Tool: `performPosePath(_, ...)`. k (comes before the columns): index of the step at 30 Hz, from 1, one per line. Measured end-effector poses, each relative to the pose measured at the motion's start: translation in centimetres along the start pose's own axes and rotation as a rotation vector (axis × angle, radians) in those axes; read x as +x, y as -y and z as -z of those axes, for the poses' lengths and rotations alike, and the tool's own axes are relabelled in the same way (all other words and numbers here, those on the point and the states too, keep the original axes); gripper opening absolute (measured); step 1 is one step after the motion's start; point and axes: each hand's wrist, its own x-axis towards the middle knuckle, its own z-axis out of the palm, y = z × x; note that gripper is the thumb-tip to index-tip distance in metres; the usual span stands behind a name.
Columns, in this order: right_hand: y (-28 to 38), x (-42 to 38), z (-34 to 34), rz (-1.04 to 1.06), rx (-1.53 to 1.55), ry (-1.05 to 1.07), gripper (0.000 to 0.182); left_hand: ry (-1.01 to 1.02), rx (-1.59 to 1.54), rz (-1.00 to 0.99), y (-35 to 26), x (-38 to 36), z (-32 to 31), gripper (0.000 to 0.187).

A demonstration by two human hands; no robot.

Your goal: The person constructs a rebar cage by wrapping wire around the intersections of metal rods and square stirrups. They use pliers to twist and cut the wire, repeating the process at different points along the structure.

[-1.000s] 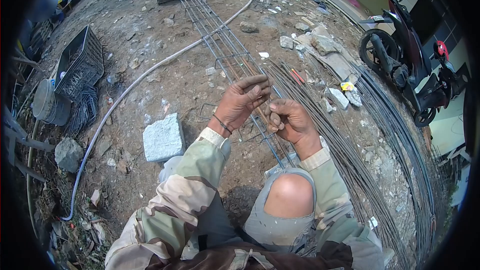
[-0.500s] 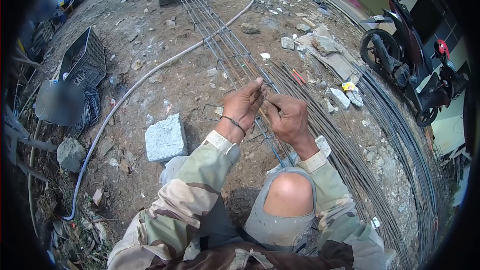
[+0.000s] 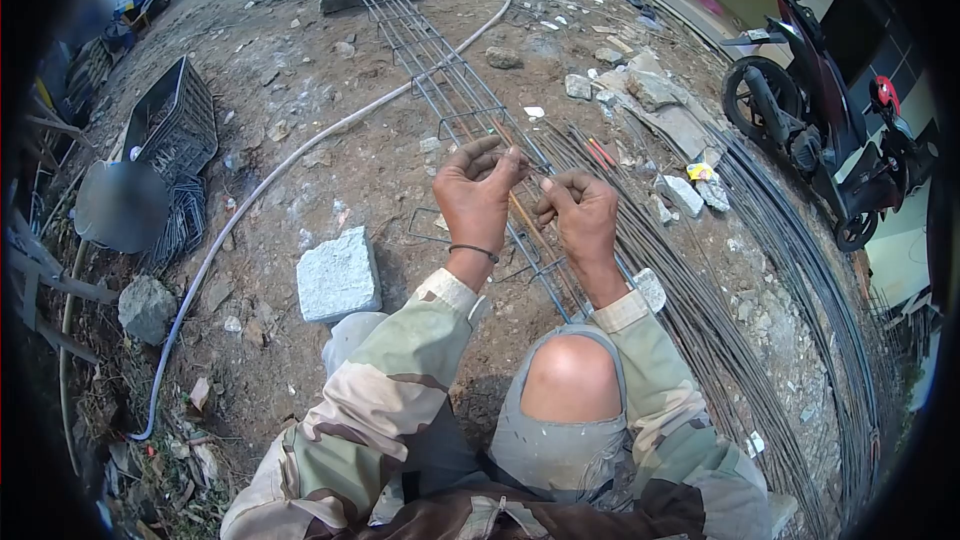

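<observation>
My left hand (image 3: 475, 195) and my right hand (image 3: 582, 215) are raised side by side over a long rebar cage (image 3: 450, 105) that runs away from me across the dirt. Both hands have their fingers curled, pinching a thin tie wire (image 3: 532, 172) between them. A rectangular steel stirrup (image 3: 470, 125) stands on the cage just beyond my fingertips. My bare knee (image 3: 570, 380) shows through torn trousers below the hands.
A grey stone block (image 3: 338, 275) lies left of my knee. A white hose (image 3: 300, 145) curves over the ground. Long rebar rods (image 3: 740, 270) lie bundled on the right by a parked scooter (image 3: 820, 130). A black crate (image 3: 170, 120) and bent stirrups (image 3: 180, 220) sit at left.
Both hands rose slightly and moved further from me along the cage, staying close together on the wire. The left fingers have curled over more.
</observation>
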Motion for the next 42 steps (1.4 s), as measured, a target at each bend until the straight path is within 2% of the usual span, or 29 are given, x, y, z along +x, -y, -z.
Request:
performPosePath(1, 0.1, -0.1, -0.3, -0.002, 0.002, 0.004, 0.009, -0.015, -0.074, 0.018, -0.2, 0.2, 0.0, 0.028)
performPosePath(2, 0.2, -0.2, -0.7, 0.135, 0.097, 0.061, 0.008, -0.021, -0.072, 0.017, -0.2, 0.6, 0.3, 0.028)
performPosePath(3, 0.5, -0.4, -1.0, 0.273, 0.192, 0.117, 0.008, -0.020, -0.219, 0.169, -0.3, 1.0, 0.7, 0.027)
performPosePath(4, 0.9, -0.7, -1.2, 0.230, 0.238, 0.216, 0.006, -0.018, -0.366, 0.321, -0.5, 1.4, 1.1, 0.026)
performPosePath(5, 0.8, -0.6, -1.0, 0.230, 0.238, 0.218, 0.006, -0.020, -0.366, 0.320, -0.7, 1.7, 1.7, 0.026)
performPosePath(7, 0.7, -0.2, -0.3, 0.083, -0.028, 0.374, 0.008, 0.010, -0.349, 0.459, -1.2, 2.1, 2.8, 0.025)
performPosePath(8, 0.6, -0.1, -0.4, 0.083, -0.027, 0.376, 0.008, 0.008, -0.349, 0.458, -1.1, 2.0, 2.9, 0.025)
performPosePath(10, 0.7, 0.1, -0.5, 0.014, -0.403, 0.310, 0.011, 0.018, -0.205, 0.413, -0.8, 1.8, 2.8, 0.024)
performPosePath(11, 0.5, 0.1, -0.5, 0.013, -0.403, 0.309, 0.011, 0.019, -0.205, 0.415, -0.8, 1.6, 2.7, 0.024)
performPosePath(13, 0.1, 0.3, -0.6, -0.090, -0.352, 0.087, 0.011, 0.011, -0.115, 0.341, -0.7, 1.3, 2.2, 0.022)
performPosePath(14, 0.0, 0.4, -0.7, -0.091, -0.351, 0.086, 0.011, 0.012, -0.113, 0.342, -0.6, 1.3, 2.0, 0.022)
performPosePath(16, 0.2, 0.2, -0.9, 0.064, 0.009, -0.006, 0.011, -0.050, -0.141, 0.357, -0.4, 1.3, 1.7, 0.021)
performPosePath(17, 0.3, -0.1, -1.1, 0.057, 0.008, -0.007, 0.011, -0.053, -0.140, 0.363, -0.1, 1.6, 1.9, 0.021)
performPosePath(19, 0.9, -0.7, -1.8, 0.303, 0.051, 0.134, 0.010, -0.088, -0.328, 0.511, 0.0, 2.4, 2.4, 0.019)
performPosePath(21, 1.0, -0.8, -1.4, 0.339, -0.007, 0.207, 0.009, -0.109, -0.373, 0.554, -0.1, 2.8, 3.0, 0.019)
performPosePath(23, 0.6, 0.1, -0.7, 0.614, -0.558, 0.428, 0.009, -0.115, -0.212, 0.485, 0.1, 2.9, 3.8, 0.020)
performPosePath(24, 0.3, 0.1, -0.6, 0.449, -0.646, 0.459, 0.008, -0.098, -0.150, 0.439, 1.0, 2.8, 4.5, 0.017)
performPosePath(25, -0.5, 0.2, -0.6, 0.440, -0.645, 0.463, 0.008, -0.104, -0.149, 0.446, 1.9, 2.5, 4.7, 0.017)
performPosePath(27, -2.7, 0.7, -0.5, -0.408, -0.352, 0.452, 0.012, -0.104, 0.008, 0.333, 3.3, 1.5, 4.3, 0.017)
performPosePath(29, -2.8, 0.8, -0.6, -0.473, -0.403, 0.435, 0.013, -0.097, 0.077, 0.277, 4.1, 0.9, 3.6, 0.015)
performPosePath(31, -3.2, 1.2, -0.4, -0.206, -0.667, 0.306, 0.012, -0.101, 0.194, 0.142, 5.1, 0.6, 3.2, 0.014)
performPosePath(32, -3.2, 1.3, -0.2, -0.118, -0.722, 0.287, 0.012, -0.094, 0.199, 0.153, 5.6, 0.8, 3.1, 0.014)
performPosePath(33, -3.3, 1.3, -0.2, -0.129, -0.723, 0.281, 0.012, -0.164, 0.047, 0.236, 6.0, 1.4, 3.0, 0.014)
performPosePath(34, -3.2, 1.2, -0.3, -0.249, -0.506, 0.231, 0.011, -0.237, -0.107, 0.318, 6.4, 1.8, 3.0, 0.014)
performPosePath(35, -3.3, 1.3, -0.2, -0.362, -0.288, 0.179, 0.010, -0.237, -0.106, 0.328, 6.8, 1.9, 3.0, 0.014)
performPosePath(36, -3.6, 1.4, 0.2, -0.369, -0.289, 0.175, 0.010, -0.277, -0.168, 0.386, 7.1, 2.1, 3.0, 0.016)
performPosePath(38, -4.2, 1.6, 1.0, -0.542, 0.159, 0.258, 0.008, -0.329, -0.296, 0.516, 8.1, 2.8, 3.4, 0.020)
performPosePath(42, -5.0, 1.6, 1.4, -0.534, 0.029, 0.238, 0.005, -0.171, -0.193, 0.623, 9.9, 3.6, 4.2, 0.023)
